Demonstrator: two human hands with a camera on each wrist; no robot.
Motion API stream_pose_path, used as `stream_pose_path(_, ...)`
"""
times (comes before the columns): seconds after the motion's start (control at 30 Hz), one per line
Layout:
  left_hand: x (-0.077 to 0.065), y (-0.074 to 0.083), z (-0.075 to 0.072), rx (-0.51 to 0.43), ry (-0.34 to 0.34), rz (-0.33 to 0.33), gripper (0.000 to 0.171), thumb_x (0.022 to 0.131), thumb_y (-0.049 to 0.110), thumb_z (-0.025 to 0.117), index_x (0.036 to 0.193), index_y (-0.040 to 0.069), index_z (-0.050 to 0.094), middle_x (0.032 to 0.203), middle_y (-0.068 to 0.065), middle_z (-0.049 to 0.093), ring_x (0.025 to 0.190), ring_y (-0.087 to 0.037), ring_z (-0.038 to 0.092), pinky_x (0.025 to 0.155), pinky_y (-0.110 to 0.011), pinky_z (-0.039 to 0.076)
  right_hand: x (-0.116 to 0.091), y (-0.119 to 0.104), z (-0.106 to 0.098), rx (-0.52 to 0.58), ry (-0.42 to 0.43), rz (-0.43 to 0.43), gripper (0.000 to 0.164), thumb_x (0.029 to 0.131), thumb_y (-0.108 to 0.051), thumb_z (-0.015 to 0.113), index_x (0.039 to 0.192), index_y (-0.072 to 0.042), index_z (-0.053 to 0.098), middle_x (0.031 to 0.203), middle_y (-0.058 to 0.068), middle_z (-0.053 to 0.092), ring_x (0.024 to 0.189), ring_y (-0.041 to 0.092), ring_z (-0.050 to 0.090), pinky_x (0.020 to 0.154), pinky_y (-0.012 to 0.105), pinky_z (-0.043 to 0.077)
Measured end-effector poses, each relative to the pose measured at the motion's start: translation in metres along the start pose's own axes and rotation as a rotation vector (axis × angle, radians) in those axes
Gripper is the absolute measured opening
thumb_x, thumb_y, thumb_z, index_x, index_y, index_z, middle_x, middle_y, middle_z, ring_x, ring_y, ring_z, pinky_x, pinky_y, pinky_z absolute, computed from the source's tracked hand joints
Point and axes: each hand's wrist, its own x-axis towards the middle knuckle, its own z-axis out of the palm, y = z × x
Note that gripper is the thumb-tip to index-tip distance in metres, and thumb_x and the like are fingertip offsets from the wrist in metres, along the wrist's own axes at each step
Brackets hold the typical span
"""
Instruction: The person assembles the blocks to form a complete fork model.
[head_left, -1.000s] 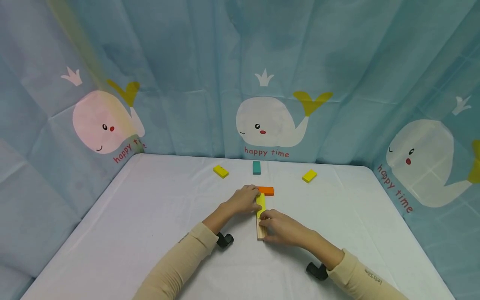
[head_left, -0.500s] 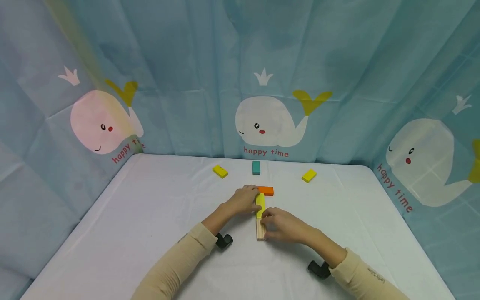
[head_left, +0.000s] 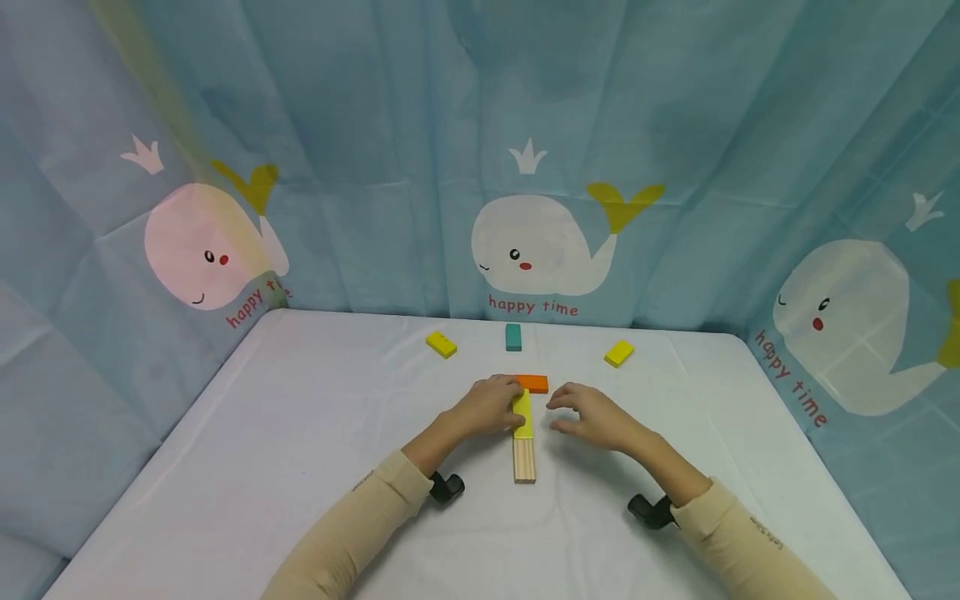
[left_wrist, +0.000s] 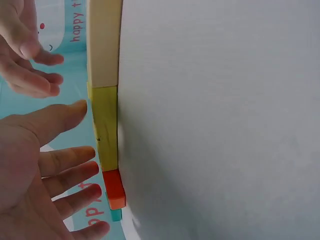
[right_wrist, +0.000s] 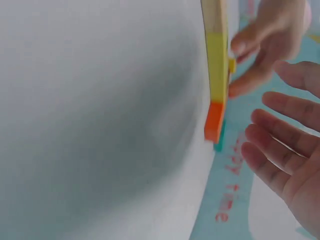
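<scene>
Both spread, left grip [head_left: 483, 407] and right grip [head_left: 594, 418] flank one yellow block [head_left: 525, 406], left nearer.

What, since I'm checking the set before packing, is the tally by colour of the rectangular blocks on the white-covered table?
Yellow rectangular wooden-looking blocks: 3
Orange rectangular wooden-looking block: 1
Teal rectangular wooden-looking block: 1
Unpainted pale rectangular wooden block: 1
Total in view: 6
</scene>
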Motion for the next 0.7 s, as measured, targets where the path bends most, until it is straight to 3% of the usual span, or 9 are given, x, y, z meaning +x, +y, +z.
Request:
stream_pose_path(0.4,-0.008,0.001,0.001,-0.023,-0.061,0.072,0.068,0.084,0.048,0.072,0.138,0.011,0.055,0.147,-0.004,0.05,0.136,-0.02,0.045,0.112,-0.042,0.039,0.015,0.044,-0.026,-0.026,0.127,0.14,0.033,0.092,-0.019,0.067,0.118,0.0,0.068,0.117,0.015,0.066,0.113,0.035,0.059,0.098,0.052,0.049)
stream_pose_path(0.7,-0.014,0.002,-0.001,-0.025,-0.076,0.064,0.072,0.084,0.049,0.072,0.143,0.012,0.049,0.151,-0.004,0.046,0.14,-0.022,0.041,0.115,-0.045,0.033,0.023,0.07,-0.037,-0.038,0.176,0.161,0.034,0.092,-0.018,0.065,0.119,0.003,0.066,0.12,0.02,0.064,0.116,0.039,0.058,0.098,0.054,0.047)
